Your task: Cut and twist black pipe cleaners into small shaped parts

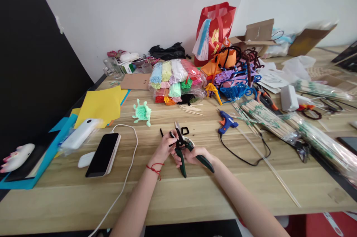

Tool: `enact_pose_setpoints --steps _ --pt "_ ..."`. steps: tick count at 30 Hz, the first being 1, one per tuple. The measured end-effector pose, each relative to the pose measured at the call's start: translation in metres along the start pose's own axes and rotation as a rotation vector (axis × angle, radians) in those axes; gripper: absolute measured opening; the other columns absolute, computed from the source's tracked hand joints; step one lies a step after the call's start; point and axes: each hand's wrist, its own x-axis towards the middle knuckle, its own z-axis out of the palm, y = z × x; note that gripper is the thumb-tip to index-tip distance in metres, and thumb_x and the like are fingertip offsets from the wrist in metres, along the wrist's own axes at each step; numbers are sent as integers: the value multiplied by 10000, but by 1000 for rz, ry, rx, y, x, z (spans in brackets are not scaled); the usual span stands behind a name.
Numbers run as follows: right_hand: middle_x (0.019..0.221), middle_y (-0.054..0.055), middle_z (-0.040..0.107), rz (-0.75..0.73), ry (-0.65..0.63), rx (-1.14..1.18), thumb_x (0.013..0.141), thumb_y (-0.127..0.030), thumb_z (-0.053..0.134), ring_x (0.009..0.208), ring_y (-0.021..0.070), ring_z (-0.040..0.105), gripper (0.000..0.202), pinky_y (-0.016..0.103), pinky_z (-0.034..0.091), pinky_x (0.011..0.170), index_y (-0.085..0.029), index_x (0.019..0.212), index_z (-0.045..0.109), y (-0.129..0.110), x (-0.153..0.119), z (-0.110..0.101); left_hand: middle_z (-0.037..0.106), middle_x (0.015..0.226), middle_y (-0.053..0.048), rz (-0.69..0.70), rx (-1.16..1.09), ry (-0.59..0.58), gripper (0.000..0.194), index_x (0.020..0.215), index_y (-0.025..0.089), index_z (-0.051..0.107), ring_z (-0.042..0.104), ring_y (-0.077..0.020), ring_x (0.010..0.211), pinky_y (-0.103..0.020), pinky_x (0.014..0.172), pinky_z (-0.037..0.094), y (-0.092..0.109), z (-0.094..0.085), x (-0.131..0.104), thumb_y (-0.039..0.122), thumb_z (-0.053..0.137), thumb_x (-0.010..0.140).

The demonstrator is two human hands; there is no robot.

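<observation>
Pruning shears (pixel 182 148) with dark green handles are held in my right hand (pixel 198 154), its fingers wrapped around the handles. The blades point away from me over the wooden table. My left hand (pixel 167 147), with a red string at the wrist, is closed beside the blades and pinches a thin black fuzzy stem, which looks like a pipe cleaner (pixel 161 132); its middle is hidden by the fingers. A bent black piece (pixel 185 130) lies just past the shears. Farther off to the left sits a mint-green fuzzy turtle-like figure (pixel 142 113).
A blue glue gun (pixel 226 122) with a black cord lies right of my hands. Bundled wooden sticks (pixel 269 118) lie beyond it. Bagged coloured pipe cleaners (pixel 175 81) stand at the back. Left are a phone (pixel 103 155), a white cable (pixel 128 170) and yellow sheets (pixel 99 105).
</observation>
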Motion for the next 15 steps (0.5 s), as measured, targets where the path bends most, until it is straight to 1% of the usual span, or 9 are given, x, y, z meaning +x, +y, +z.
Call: enact_pose_setpoints --steps 4,8,10,12,15 --pt "855 67 553 -9 -18 2 521 -260 588 848 210 503 414 406 379 885 -159 920 549 -2 -3 3 512 659 16 -11 12 -30 163 701 159 494 451 -71 502 -164 387 268 5 0 -2 251 582 600" --pt "887 75 553 -51 -42 14 523 -253 576 855 209 492 413 410 383 880 -159 924 549 -3 -3 3 545 710 2 -7 10 14 179 716 163 503 521 -97 584 -182 468 389 3 -3 -3 280 599 621" --pt "876 72 552 -68 -38 5 520 -260 574 850 212 492 414 415 387 869 -165 923 549 -3 -2 5 544 669 9 -45 -4 12 215 749 173 501 502 -89 512 -193 437 394 -2 -6 -3 328 605 641" --pt "854 68 550 -80 -30 -14 514 -264 573 838 213 495 405 414 389 862 -169 908 553 -4 -2 7 487 546 38 -123 -47 -45 265 809 195 498 442 -82 389 -199 356 361 -8 -10 -3 396 591 663" --pt "820 59 548 -69 -36 -43 507 -260 578 816 212 504 403 411 384 867 -168 898 557 -6 -1 9 399 428 65 -201 -129 -125 343 858 225 477 460 -121 320 -222 304 375 -14 -14 -3 510 546 681"
